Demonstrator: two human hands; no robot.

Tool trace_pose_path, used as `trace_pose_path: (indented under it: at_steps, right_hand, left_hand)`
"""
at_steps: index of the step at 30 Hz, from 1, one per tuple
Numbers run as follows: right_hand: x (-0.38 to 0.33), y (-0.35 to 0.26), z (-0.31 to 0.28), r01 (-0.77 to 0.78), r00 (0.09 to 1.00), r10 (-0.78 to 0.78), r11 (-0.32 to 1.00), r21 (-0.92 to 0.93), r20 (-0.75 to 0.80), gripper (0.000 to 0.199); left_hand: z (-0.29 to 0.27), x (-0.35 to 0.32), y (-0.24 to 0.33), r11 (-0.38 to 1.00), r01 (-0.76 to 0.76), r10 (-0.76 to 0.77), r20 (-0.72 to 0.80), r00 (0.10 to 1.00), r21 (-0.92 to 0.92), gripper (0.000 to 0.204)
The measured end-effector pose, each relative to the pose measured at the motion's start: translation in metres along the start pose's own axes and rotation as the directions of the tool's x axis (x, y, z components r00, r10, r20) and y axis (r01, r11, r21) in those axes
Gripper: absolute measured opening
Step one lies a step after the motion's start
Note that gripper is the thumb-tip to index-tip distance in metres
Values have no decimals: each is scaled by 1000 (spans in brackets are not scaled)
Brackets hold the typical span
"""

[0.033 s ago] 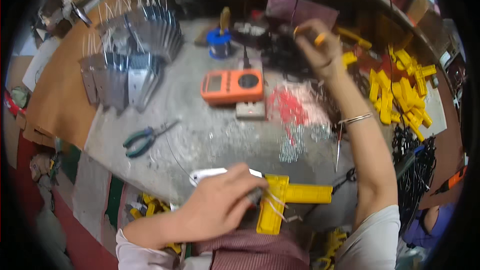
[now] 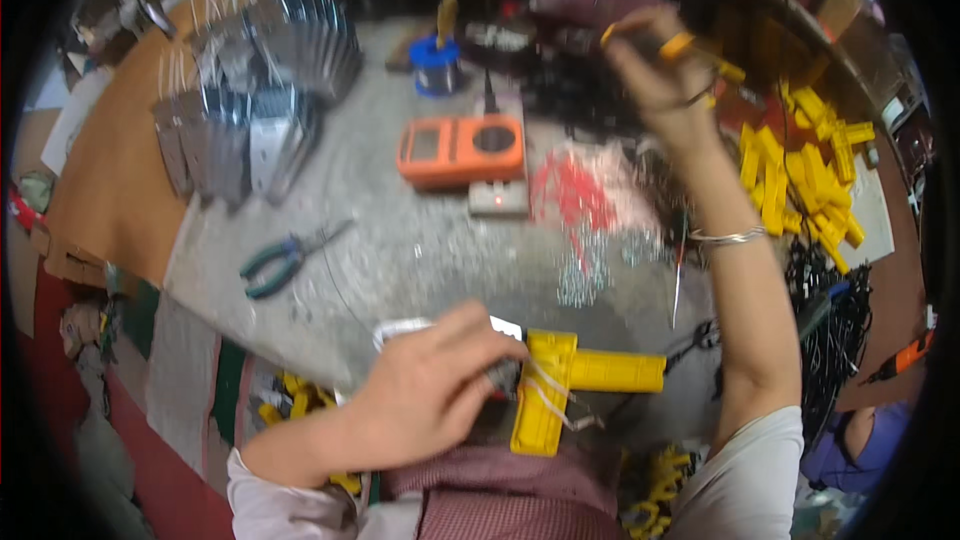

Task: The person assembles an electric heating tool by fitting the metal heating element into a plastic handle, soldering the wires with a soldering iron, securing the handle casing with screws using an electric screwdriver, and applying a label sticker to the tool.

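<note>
My left hand (image 2: pixel 425 390) is closed at the near table edge, fingertips pinched at the left side of a yellow T-shaped plastic housing (image 2: pixel 545 410). Thin white wires (image 2: pixel 550 377) run across that housing from beside the fingertips. Partly under the same hand lies a white, shiny panel (image 2: pixel 400 328); a grey part between thumb and fingers is mostly hidden. My right hand (image 2: pixel 665 75) is raised over the far right of the table, its fingers around a yellow-and-black object (image 2: pixel 676 45) whose kind is unclear, blurred by motion.
An orange multimeter (image 2: pixel 462 150) lies mid-table, with a blue solder spool (image 2: pixel 435 68) behind it. Pliers (image 2: pixel 275 268) rest at left, below grouped metal panels (image 2: pixel 235 140). Red sleeves (image 2: pixel 572 195) and small metal pieces (image 2: pixel 585 275) lie centre-right. Yellow housings (image 2: pixel 800 185) are heaped at far right.
My right hand has moved a little farther away and to the right with the yellow-and-black object. My left hand stays at the yellow housing; the whole view has shifted slightly.
</note>
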State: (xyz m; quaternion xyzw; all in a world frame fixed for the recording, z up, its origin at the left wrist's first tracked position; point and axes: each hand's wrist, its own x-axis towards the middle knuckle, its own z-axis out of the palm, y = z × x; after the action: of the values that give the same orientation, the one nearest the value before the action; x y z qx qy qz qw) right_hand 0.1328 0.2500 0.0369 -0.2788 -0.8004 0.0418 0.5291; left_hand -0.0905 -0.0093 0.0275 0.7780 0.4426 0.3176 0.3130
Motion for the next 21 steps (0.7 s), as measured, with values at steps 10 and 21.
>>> trace_pose_path:
  at_steps: [10,21]
  right_hand:
    - [-85,-170,-132,-595,797,599,757,270,77,31]
    - [-120,-183,-114,-723,642,766,593,354,26,27]
  left_hand:
    - [21,15,2,974,-192,198,-42,979,119,32]
    - [36,16,0,964,-243,252,-73,965,112,31]
